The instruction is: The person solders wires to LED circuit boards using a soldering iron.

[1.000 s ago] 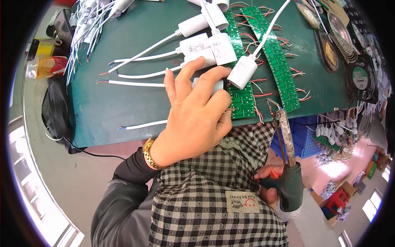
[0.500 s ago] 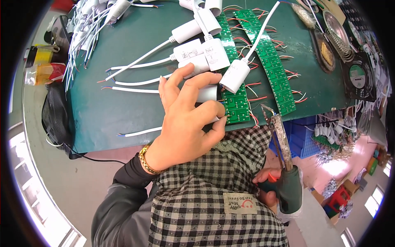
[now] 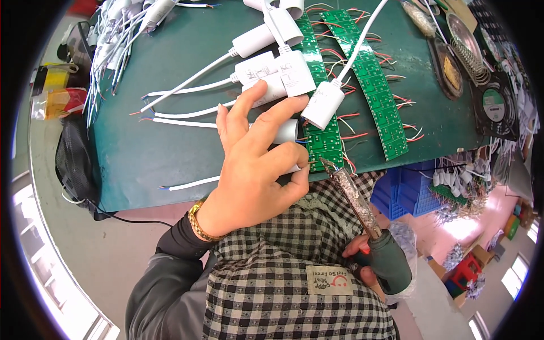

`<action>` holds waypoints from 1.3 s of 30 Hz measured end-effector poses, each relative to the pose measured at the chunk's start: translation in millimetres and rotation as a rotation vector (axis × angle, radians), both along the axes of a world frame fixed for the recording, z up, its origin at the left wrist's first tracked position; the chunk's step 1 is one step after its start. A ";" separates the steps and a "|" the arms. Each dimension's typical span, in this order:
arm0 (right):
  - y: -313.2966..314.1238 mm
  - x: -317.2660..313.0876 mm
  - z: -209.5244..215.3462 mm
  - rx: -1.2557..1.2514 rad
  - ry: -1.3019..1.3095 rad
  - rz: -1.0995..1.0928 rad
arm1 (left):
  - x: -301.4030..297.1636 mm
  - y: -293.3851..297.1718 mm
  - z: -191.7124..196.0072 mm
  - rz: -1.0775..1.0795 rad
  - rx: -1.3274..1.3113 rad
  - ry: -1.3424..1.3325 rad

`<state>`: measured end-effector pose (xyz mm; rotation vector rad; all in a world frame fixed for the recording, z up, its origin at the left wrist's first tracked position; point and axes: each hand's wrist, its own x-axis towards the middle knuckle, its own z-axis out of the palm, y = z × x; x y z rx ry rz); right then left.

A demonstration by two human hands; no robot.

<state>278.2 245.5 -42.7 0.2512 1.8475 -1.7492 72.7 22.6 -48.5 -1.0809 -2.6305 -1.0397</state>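
Observation:
My left hand [image 3: 255, 164] lies over a white plastic module with a cable [image 3: 283, 131] and pins it on the green mat [image 3: 153, 158], thumb near the mat's front edge. Right beside my fingers is a green circuit board strip [image 3: 320, 139] with red and white wire leads. My right hand [image 3: 368, 263] grips the dark handle of a soldering iron [image 3: 354, 195]. The iron's tip sits at the strip's lower end, close to my left thumb. Most of my right hand is hidden behind my checked sleeve.
Several white modules with cables [image 3: 266, 68] lie on the mat, with a second green board strip [image 3: 371, 85] to the right. A coiled iron stand and sponge tray [image 3: 453, 62] sit at the far right. A bundle of white cables [image 3: 113, 34] lies top left. Blue crates [image 3: 408, 190] are below the table.
The soldering iron has risen from low beside my body until its tip reaches the board strip. My left hand stayed on the white module, shifting slightly.

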 end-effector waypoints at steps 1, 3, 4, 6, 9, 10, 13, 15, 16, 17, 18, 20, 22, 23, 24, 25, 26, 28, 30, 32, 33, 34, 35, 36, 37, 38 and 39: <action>0.0 0.1 0.0 0.008 0.040 0.015 | 0.2 -0.6 -0.1 -0.002 -0.001 0.004; -0.1 0.2 0.1 0.025 0.119 0.046 | 1.0 -1.6 0.5 -0.002 -0.004 0.007; -0.2 0.5 0.6 0.035 0.159 0.059 | 1.2 -1.4 1.7 0.000 -0.035 0.023; -0.9 -0.3 1.6 0.055 0.239 0.087 | 2.2 -0.5 2.9 0.001 -0.067 0.038; -29.5 -4.8 0.0 0.039 0.164 -0.455 | 3.5 1.8 2.6 0.007 -0.116 0.091; -23.2 -1.3 0.6 0.038 0.163 -0.453 | 3.5 1.9 2.3 0.009 -0.104 0.088; -2.5 5.1 4.9 -0.030 0.012 -0.055 | 1.9 0.7 0.3 0.005 -0.060 0.074; 2.2 -4.4 5.2 -0.012 0.136 0.075 | 1.5 1.1 0.4 -0.004 -0.028 0.063; 4.5 -9.7 5.0 -0.002 0.198 0.138 | 1.4 2.3 2.0 -0.005 -0.044 0.065; 6.3 -13.6 4.7 0.007 0.259 0.202 | 1.4 3.4 3.2 -0.006 -0.061 0.067; 6.9 -15.4 4.6 0.018 0.320 0.268 | 1.2 3.6 3.3 -0.006 -0.060 0.065; 2.4 -13.5 5.1 -0.039 0.260 0.171 | 0.9 4.1 3.2 -0.006 -0.069 0.069; -4.5 -10.6 10.7 -0.095 0.200 0.073 | 1.2 5.3 3.4 -0.002 -0.072 0.067; -9.1 -11.1 20.4 -0.065 0.039 0.012 | 1.7 3.2 5.7 0.010 -0.080 0.068; -10.5 -10.5 24.8 -0.032 -0.122 -0.055 | 1.8 3.5 5.4 0.012 -0.080 0.069; -10.4 -9.9 24.2 -0.032 -0.121 -0.052 | 1.8 3.7 4.9 0.014 -0.080 0.070; -10.3 -9.4 22.4 -0.089 -0.184 -0.118 | 1.8 3.9 4.4 0.017 -0.081 0.071; -9.5 -6.0 16.4 -0.145 -0.247 -0.182 | 2.0 5.2 3.5 0.017 -0.077 0.073; -8.0 -2.0 8.1 -0.135 -0.174 -0.163 | 1.8 5.7 2.3 0.017 -0.071 0.074; -24.9 1.3 4.0 -0.036 -0.105 -0.302 | 1.2 5.4 0.5 0.013 -0.069 0.068; -30.6 2.4 3.1 0.055 -0.030 -0.439 | 1.6 5.2 2.9 0.016 -0.071 0.071; -29.5 4.0 1.1 0.052 -0.027 -0.436 | 2.0 5.1 5.3 0.019 -0.080 0.070; -26.9 5.8 -1.4 -0.059 0.066 -0.419 | 2.4 4.9 7.3 0.021 -0.089 0.068; -24.1 7.3 -4.5 -0.165 0.155 -0.401 | 2.2 4.3 6.5 0.023 -0.087 0.067; -18.8 9.8 -7.9 -0.164 0.154 -0.398 | 1.8 3.8 5.9 0.018 -0.081 0.063; -11.9 12.8 -11.1 -0.226 0.145 -0.342 | 1.7 3.1 5.4 0.014 -0.075 0.060; -9.0 13.0 -11.8 -0.287 0.136 -0.288 | 1.4 3.5 4.6 0.014 -0.072 0.059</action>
